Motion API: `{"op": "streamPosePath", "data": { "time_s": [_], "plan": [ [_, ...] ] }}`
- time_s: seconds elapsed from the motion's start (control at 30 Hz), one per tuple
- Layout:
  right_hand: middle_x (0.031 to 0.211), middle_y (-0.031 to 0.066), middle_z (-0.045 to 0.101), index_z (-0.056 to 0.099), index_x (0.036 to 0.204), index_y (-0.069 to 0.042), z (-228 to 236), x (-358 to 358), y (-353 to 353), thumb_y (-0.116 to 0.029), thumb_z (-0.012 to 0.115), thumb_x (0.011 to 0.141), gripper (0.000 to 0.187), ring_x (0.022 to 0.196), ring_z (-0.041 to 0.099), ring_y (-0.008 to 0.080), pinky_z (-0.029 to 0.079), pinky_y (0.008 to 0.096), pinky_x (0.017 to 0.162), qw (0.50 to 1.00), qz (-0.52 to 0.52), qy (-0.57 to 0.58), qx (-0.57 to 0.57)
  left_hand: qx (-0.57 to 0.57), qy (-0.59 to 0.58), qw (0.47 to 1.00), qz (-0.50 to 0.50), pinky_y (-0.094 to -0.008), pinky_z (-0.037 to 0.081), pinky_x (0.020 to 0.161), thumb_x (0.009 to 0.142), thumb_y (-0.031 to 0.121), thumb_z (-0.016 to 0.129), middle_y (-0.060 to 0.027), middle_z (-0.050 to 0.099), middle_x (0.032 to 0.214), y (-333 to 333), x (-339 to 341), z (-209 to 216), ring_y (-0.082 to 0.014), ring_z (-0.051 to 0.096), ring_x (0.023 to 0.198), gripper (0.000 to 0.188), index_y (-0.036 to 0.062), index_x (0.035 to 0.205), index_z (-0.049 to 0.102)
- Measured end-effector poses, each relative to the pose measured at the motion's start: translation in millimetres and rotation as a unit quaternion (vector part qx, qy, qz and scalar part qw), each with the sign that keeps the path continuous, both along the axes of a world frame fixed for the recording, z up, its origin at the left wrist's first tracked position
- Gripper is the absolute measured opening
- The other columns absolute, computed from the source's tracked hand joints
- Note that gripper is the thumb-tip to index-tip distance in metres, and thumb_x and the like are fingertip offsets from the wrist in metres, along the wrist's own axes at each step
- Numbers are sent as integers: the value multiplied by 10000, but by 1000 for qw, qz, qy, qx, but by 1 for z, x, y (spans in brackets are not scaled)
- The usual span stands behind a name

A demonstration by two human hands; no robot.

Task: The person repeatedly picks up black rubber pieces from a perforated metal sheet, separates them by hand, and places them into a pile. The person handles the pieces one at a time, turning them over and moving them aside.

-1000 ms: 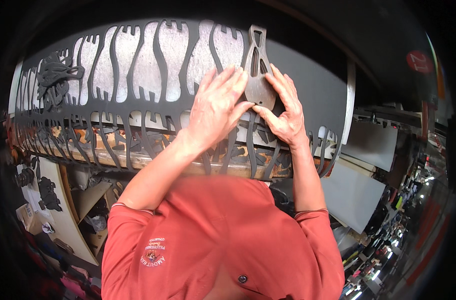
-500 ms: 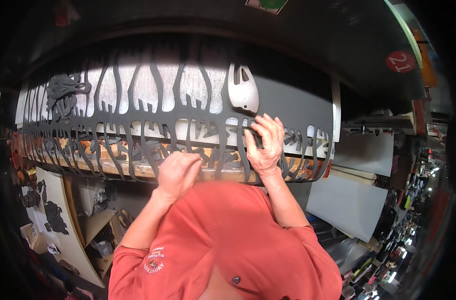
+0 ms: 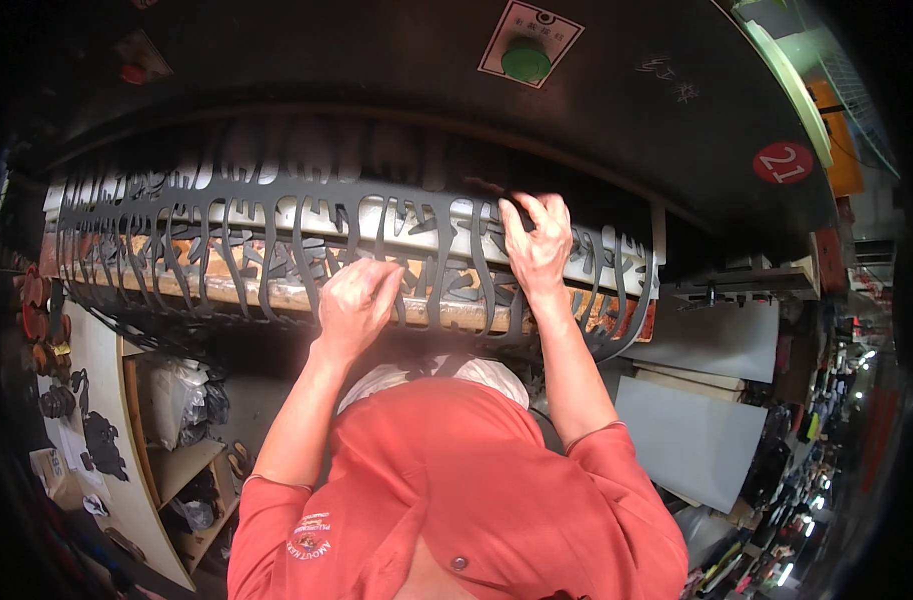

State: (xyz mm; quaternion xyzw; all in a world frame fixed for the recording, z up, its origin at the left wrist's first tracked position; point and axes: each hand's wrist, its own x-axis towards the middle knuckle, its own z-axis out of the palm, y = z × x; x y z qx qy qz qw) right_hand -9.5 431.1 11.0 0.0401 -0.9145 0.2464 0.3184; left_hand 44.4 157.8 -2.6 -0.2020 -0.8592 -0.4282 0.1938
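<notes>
A dark grey perforated sheet (image 3: 320,222), cut into a web of curved strips, hangs over the pale front edge of a machine bed. My left hand (image 3: 357,300) is closed in front of the hanging strips, fingertips pressed together; whatever they pinch is hidden. Further right and higher, my right hand (image 3: 539,240) reaches to the sheet by the bed edge, thumb and fingers curved with a gap between them. Dark shadow makes its fingertips hard to read. Loose dark offcuts (image 3: 464,287) lie in a trough behind the strips.
Overhead looms a black machine head (image 3: 357,50) with a green button (image 3: 526,62) and a red button (image 3: 134,73). Grey sheets (image 3: 689,440) stand at the right. Wooden shelving (image 3: 192,470) with bags is at the lower left.
The view has shifted, so the machine head hides more of the bed. The silver, sole-shaped cutter visible earlier beyond my right hand is out of sight. Both hands stay near the same strips.
</notes>
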Motion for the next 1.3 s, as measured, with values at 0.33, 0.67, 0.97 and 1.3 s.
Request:
{"op": "streamPosePath", "data": {
  "time_s": [0.33, 0.67, 0.97, 1.3],
  "plan": [
    [970, 179, 783, 821, 985, -53, -2, -12, -2, -185, 827, 844, 194, 886, 729, 406, 590, 457, 829, 999, 31, 19, -25, -18, 24, 999, 20, -414, 551, 647, 923, 33, 785, -121, 694, 791, 6, 0, 2, -330, 696, 713, 100, 45, 954, 691],
    [1079, 179, 732, 766, 998, -81, 1, -12, -14, -173, 748, 901, 135, 1039, 661, 443, 548, 547, 913, 975, -8, 34, 219, -17, 103, 994, 32, -405, 541, 815, 881, 0, 824, -109, 755, 933, 33, -9, 20, -306, 693, 879, 230, 52, 1089, 740],
    [951, 214, 752, 746, 1009, -48, 16, -24, 1, -166, 687, 916, 161, 856, 714, 459, 596, 511, 771, 992, 98, -78, -18, -49, 68, 989, 120, -488, 539, 909, 879, 206, 815, -187, 777, 1076, 97, -86, -8, -399, 717, 990, 386, 70, 1238, 775],
    [882, 261, 732, 745, 923, -15, 27, -23, 2, -218, 702, 897, 209, 857, 716, 480, 591, 537, 786, 979, 47, -198, 25, -93, 108, 981, 130, -428, 443, 919, 876, 184, 830, -60, 758, 1139, 94, -74, -10, -281, 660, 1040, 333, 120, 1191, 745]
  ]
}}
